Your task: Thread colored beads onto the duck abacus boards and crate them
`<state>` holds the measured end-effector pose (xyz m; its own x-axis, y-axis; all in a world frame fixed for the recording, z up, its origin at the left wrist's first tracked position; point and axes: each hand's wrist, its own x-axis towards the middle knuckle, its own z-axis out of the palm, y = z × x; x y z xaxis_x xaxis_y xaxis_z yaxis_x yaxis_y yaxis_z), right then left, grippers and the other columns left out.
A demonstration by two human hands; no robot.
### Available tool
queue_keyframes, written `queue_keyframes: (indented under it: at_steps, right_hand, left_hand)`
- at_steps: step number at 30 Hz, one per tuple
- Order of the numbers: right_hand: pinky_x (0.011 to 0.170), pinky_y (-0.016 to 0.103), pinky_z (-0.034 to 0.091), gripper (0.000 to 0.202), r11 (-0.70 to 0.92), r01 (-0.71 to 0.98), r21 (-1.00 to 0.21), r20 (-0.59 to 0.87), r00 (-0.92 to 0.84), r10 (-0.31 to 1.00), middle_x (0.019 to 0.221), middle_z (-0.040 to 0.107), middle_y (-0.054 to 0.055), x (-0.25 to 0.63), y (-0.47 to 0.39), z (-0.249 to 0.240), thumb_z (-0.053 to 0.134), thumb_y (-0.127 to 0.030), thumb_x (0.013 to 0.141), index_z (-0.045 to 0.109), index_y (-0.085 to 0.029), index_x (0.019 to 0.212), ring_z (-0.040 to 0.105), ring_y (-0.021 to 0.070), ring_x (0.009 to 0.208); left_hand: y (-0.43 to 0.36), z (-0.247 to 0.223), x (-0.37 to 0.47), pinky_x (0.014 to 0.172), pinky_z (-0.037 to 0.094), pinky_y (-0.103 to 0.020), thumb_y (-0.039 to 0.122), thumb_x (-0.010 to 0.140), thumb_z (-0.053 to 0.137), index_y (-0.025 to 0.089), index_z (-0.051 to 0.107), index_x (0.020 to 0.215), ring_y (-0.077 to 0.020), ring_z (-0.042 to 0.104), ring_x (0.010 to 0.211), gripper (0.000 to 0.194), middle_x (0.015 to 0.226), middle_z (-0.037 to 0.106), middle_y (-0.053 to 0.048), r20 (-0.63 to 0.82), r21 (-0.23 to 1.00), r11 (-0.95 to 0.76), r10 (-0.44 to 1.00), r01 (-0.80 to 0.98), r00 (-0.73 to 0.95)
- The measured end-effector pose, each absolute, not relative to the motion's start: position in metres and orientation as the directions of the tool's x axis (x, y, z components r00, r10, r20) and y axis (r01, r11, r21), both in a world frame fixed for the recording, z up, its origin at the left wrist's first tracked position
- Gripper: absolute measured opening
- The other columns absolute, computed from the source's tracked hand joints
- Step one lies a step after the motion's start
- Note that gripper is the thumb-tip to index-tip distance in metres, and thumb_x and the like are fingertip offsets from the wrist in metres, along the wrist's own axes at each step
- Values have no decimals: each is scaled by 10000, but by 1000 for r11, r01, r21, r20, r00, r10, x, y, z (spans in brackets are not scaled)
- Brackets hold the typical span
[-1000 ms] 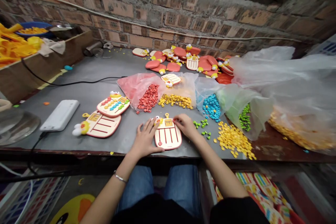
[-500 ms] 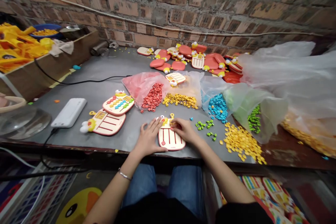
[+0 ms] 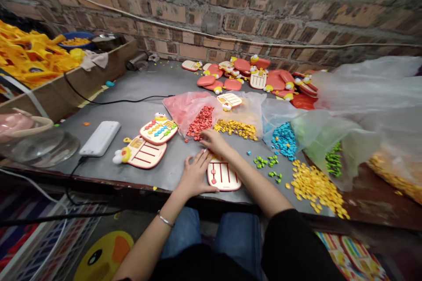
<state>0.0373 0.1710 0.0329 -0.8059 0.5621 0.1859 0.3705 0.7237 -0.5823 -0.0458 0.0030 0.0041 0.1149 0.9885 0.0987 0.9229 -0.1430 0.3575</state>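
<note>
A cream board with red grooves lies near the table's front edge, two red pieces in its left groove. My left hand rests against the board's left side, fingers spread and thumb along the lower edge. Reaching over the board, my right hand has its fingertips at the front of the red pieces spilling from a pink bag. Its fingers are bent together; whatever they hold is too small to tell. My right forearm and hand hide the board's top.
Beyond are yellow pieces, blue pieces and green pieces. Loose yellow discs lie at right. A filled board overlaps another board beside a white power bank. Red-backed boards are piled behind.
My right hand has moved from the board up to the red pieces. A second red piece now shows in the board's left groove. The view has shifted slightly.
</note>
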Motion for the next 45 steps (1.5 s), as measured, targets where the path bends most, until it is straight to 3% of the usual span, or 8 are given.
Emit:
queue_keyframes:
  at_steps: [5,10,15,18,27,35,40,45]
  right_hand:
    - [736,274,422,187,843,464,-270,37,-870,491,968,635,102,-1,176,32,516,-158,889,665,-167,1002,577,198,867]
    - [762,270,448,152,778,320,-540,209,-845,492,961,635,80,30,182,37,541,-106,859,674,-160,909,585,174,865]
    - [725,291,482,106,619,166,-768,435,-575,693,855,643,51,115,171,35,611,-284,866,656,-190,844,602,177,821]
    - [713,313,487,114,586,243,-773,388,-549,740,853,648,56,157,157,28,604,-296,874,649,-194,851,607,185,796]
    - [804,377,435,115,714,455,-532,349,-651,674,878,673,78,168,143,12,590,-145,860,645,-194,772,545,229,889]
    - [752,312,447,75,605,383,-698,208,-700,683,843,675,47,165,126,22,622,-136,835,661,-191,868,591,184,801]
    - [768,300,472,457,521,311,-795,157,-724,671,944,693,45,123,117,23,661,-117,784,581,-214,1223,622,168,807]
    - [708,274,494,507,369,169,-914,40,-867,497,834,689,7,116,130,32,705,-216,765,565,-195,1252,629,150,722]
  left_hand:
    - [3,3,-45,1073,233,-558,766,597,656,137,294,1475,-381,279,1391,1139,1528,281,-200,115,343,-121,990,932,86]
    - [3,5,-45,1074,227,-555,736,628,659,166,260,1490,-375,257,1403,1108,1533,280,-184,130,351,-140,986,926,100]
    - [3,4,-46,1067,237,-550,702,601,710,204,196,1508,-355,240,1413,1156,1556,223,-171,140,375,-159,984,913,114]
    - [4,3,-47,1071,232,-556,688,589,728,222,231,1500,-372,241,1408,1138,1556,230,-165,138,397,-165,983,903,119]
    - [5,7,-44,1085,211,-558,657,623,728,248,332,1464,-376,261,1401,1016,1560,225,-149,130,382,-169,983,909,128]
    - [5,4,-45,1086,205,-550,685,606,722,216,234,1496,-364,261,1406,1118,1546,250,-173,132,396,-172,983,902,129]
    - [5,0,-45,1093,194,-538,691,573,739,181,87,1519,-367,274,1400,1257,1513,312,-207,147,436,-164,983,885,109]
    - [4,0,-45,1093,206,-529,696,568,738,183,124,1512,-369,271,1401,1238,1512,316,-202,149,444,-156,984,882,98]
